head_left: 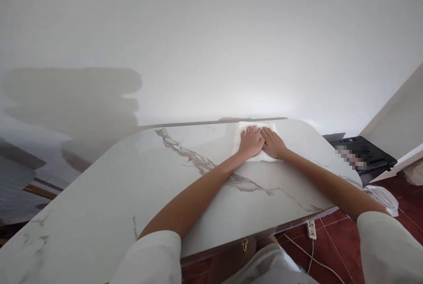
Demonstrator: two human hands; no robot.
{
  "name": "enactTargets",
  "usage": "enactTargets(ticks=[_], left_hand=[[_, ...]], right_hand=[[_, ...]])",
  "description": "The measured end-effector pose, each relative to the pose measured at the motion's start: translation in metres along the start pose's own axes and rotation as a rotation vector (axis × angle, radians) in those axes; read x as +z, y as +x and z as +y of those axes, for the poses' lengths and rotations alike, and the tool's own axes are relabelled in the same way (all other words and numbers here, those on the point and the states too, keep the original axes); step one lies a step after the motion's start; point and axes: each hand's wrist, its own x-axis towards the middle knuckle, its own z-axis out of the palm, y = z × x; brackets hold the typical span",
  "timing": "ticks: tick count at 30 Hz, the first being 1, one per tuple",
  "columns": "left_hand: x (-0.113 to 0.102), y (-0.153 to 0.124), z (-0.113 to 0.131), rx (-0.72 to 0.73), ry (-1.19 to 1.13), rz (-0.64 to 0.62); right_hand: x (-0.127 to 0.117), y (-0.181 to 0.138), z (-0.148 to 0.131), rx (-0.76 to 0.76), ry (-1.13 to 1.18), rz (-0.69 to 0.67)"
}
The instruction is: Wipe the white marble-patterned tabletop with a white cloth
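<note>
A folded white cloth (pixel 243 128) lies at the far edge of a white marble-patterned table (pixel 132 187), close to the wall. My left hand (pixel 251 142) rests flat on the cloth, fingers stretched out. My right hand (pixel 272 143) lies flat beside it on the same cloth, fingers extended, touching the left hand. Both arms reach far across the table in short white sleeves.
A white wall (pixel 211 32) stands right behind the table. A black object (pixel 363 154) sits low to the right. On the red tiled floor (pixel 337 248) lie a white power strip (pixel 311 229) with its cord and a clear plastic bag (pixel 381 196).
</note>
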Motion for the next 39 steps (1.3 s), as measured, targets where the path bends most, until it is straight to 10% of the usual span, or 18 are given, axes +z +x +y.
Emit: enactTargets(ticks=[11, 23, 39], left_hand=[[0.007, 0.058, -0.038, -0.029, -0.033, 0.048], [0.021, 0.078, -0.021, -0.060, 0.027, 0.035], [0.010, 0.013, 0.011, -0.011, 0.046, -0.029]], right_hand=[[0.028, 0.074, 0.019, -0.008, 0.026, 0.074], [0.023, 0.078, 0.053, -0.032, 0.066, 0.025], [0.010, 0.005, 0.025, 0.018, 0.065, 0.042]])
